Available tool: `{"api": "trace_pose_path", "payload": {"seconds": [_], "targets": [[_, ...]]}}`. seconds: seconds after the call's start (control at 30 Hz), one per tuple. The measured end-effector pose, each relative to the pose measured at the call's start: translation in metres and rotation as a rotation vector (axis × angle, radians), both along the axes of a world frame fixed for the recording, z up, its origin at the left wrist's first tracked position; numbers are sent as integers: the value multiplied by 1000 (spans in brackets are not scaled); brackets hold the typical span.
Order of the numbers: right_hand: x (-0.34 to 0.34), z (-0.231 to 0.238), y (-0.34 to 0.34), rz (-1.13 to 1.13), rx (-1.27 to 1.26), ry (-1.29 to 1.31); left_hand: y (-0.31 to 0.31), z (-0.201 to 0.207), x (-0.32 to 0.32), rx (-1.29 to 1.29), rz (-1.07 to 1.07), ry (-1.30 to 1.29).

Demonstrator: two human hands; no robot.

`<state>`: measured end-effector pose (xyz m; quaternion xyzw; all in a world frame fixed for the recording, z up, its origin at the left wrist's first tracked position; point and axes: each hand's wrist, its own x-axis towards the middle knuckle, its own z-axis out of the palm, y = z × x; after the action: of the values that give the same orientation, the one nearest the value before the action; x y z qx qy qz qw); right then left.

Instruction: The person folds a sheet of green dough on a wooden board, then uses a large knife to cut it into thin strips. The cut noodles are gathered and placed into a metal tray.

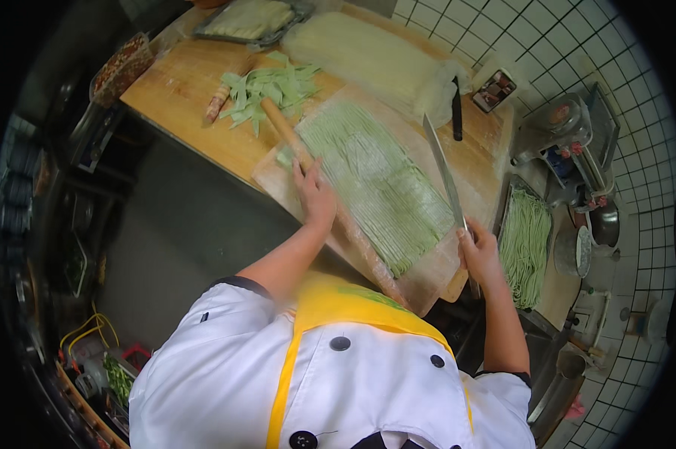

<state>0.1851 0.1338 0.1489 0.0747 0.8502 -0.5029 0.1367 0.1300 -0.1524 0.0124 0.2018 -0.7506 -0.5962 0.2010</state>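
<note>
A flat sheet of pale green dough, scored into many narrow parallel strips and dusted with flour, lies on a floured board in front of me. Along its near-left edge runs a long wooden rolling pin. My left hand is closed over the pin, beside the dough's left side. At the dough's right edge, my right hand grips a long knife by its handle. The blade points away from me, standing beside the strips; whether it touches the board I cannot tell.
Green dough scraps lie at the far left by a short patterned stick. Plastic-covered dough sits behind, near a black-handled tool. On the right are a tray of green noodles, a machine and a metal pot.
</note>
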Motion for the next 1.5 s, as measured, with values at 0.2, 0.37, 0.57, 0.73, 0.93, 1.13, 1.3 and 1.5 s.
{"api": "trace_pose_path", "payload": {"seconds": [0.2,0.37,0.57,0.73,0.93,1.13,1.3,1.5], "targets": [[30,-22,20,-112,120,-77,-47,12,19,-856,-628,51],[27,-29,28,-68,295,66,-72,17,-6,-970,-1014,252],[9,-30,49,-101,380,80,-109,22,-54,-1026,-856,520],[3,-33,60,-67,572,216,-197,34,-131,-1062,-484,524],[-7,-40,24,133,736,239,-266,10,-213,-1015,-233,122],[-58,-39,-46,482,665,377,-288,-13,-266,-1069,-29,14],[-118,-35,-101,716,667,418,-276,-21,-251,-922,69,126],[-199,-53,-171,843,750,447,-263,-12,-167,-672,163,171]]}}
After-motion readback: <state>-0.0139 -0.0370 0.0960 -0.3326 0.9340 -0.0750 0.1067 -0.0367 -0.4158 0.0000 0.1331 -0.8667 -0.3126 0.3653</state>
